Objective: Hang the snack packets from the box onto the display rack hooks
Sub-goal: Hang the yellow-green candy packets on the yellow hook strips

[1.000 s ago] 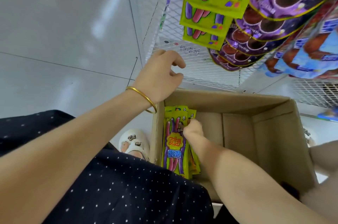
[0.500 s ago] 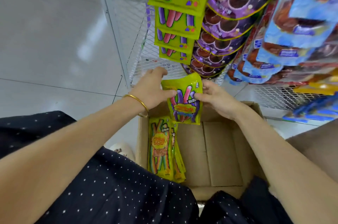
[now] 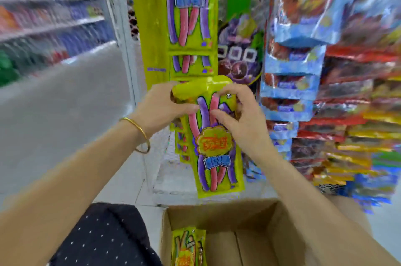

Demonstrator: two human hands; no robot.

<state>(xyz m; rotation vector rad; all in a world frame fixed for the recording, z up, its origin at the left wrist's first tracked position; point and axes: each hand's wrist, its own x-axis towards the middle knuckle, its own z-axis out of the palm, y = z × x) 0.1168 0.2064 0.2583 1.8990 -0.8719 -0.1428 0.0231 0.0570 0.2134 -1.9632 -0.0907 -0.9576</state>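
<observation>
- Yellow-green snack packet [image 3: 213, 135] is held up before the display rack [image 3: 132, 20], above the cardboard box [image 3: 217, 215].
- Left hand [image 3: 160, 107] and right hand [image 3: 240, 118] each pinch its folded top.
- More packets [image 3: 188, 248] stand in the box.

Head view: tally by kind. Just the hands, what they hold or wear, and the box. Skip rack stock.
Hands: 2, the left hand and the right hand
Yellow-green packet, held by both hands: 1
Gold bangle, on the left wrist: 1
Cardboard box: 1
Total: 5
</observation>
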